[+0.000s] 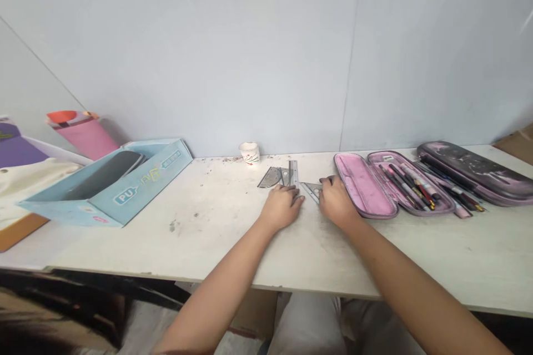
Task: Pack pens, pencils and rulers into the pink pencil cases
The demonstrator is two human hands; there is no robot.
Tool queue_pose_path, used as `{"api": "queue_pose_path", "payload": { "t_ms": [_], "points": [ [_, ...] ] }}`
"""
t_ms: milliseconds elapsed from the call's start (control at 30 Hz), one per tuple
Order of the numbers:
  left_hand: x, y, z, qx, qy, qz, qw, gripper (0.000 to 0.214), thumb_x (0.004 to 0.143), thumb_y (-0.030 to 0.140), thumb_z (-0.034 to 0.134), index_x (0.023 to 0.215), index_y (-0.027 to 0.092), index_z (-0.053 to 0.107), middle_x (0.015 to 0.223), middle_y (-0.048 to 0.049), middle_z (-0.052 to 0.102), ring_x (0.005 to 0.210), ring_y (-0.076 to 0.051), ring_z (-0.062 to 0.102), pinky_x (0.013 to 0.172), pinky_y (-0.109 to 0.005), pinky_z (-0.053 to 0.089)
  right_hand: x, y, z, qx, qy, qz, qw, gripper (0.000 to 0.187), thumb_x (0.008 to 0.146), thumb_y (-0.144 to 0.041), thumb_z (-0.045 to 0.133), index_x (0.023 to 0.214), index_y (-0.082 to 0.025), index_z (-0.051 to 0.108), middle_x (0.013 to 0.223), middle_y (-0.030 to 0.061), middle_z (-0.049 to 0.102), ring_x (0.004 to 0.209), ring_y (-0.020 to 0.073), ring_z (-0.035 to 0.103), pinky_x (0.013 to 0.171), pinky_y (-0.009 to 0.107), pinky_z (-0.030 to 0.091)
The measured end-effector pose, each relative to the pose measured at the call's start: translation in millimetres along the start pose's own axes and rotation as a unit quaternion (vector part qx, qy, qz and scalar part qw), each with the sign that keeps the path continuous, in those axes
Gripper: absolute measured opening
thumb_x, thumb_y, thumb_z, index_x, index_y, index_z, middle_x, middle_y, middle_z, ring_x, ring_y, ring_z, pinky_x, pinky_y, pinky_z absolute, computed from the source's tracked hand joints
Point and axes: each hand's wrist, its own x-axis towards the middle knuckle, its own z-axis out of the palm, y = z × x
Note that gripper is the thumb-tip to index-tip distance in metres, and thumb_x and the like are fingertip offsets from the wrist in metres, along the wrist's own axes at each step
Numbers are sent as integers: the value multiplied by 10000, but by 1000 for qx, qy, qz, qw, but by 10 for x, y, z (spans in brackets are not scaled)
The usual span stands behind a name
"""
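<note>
At the middle of the table, my left hand is closed at the near end of a clear straight ruler, its fingertips bent over it. Just left of those fingers lies a clear protractor, partly overlapped by another transparent piece whose shape I cannot make out. A clear triangular set square lies to the right, its right part covered by my right hand, whose fingers close on it. Right of that hand, almost touching it, an open pink-lined pencil case holds several pens.
Farther right are loose pens and a dark pencil case. A small patterned cup stands near the wall. On the left are a light-blue box with a dark object inside and a pink cylindrical item. The table's front edge runs below my forearms.
</note>
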Motion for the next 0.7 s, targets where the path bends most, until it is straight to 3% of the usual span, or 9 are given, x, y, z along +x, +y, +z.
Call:
{"api": "queue_pose_path", "payload": {
  "t_ms": [133, 300, 367, 500, 700],
  "points": [
    [16, 50, 18, -112, -11, 39, 993, 360, 879, 341, 373, 1096, 180, 612, 1120, -54, 639, 1034, -178, 571, 928, -284, 410, -23, 61, 35, -4, 12, -36, 999, 404, 793, -115, 394, 1168, -35, 521, 1090, 204, 479, 1043, 280, 460, 924, 369, 357],
    [125, -266, 9, -101, 43, -99, 989, 384, 874, 296, 366, 1153, 123, 564, 1165, -111, 604, 1076, -213, 554, 936, -322, 410, 104, 37, 5, 60, 10, -52, 997, 401, 826, -167, 382, 1197, -87, 513, 1135, 171, 506, 1098, 241, 468, 975, 357, 342],
    [172, -420, 17, -78, 52, -143, 985, 387, 878, 274, 343, 1161, 110, 550, 1155, -127, 605, 1070, -223, 554, 930, -334, 409, 273, -61, -19, 116, -12, -41, 992, 387, 842, -208, 380, 1191, -121, 521, 1159, 144, 523, 1098, 204, 491, 979, 331, 350],
    [207, -562, 76, -32, 71, -167, 983, 362, 867, 235, 344, 1122, 103, 564, 1159, -134, 592, 1102, -239, 507, 955, -357, 372, 751, -359, 20, 182, -56, -20, 981, 352, 832, -189, 397, 1142, -133, 555, 1182, 110, 556, 1094, 158, 511, 992, 295, 328],
    [158, -577, 196, 17, 75, -214, 974, 481, 859, 384, 369, 1242, 108, 461, 1351, -154, 425, 1235, -311, 329, 1016, -539, 232, 1315, -723, 390, 277, -124, 61, 951, 281, 816, -200, 429, 1041, -132, 583, 1133, 100, 597, 1057, 145, 523, 942, 288, 354]
  ]
}}
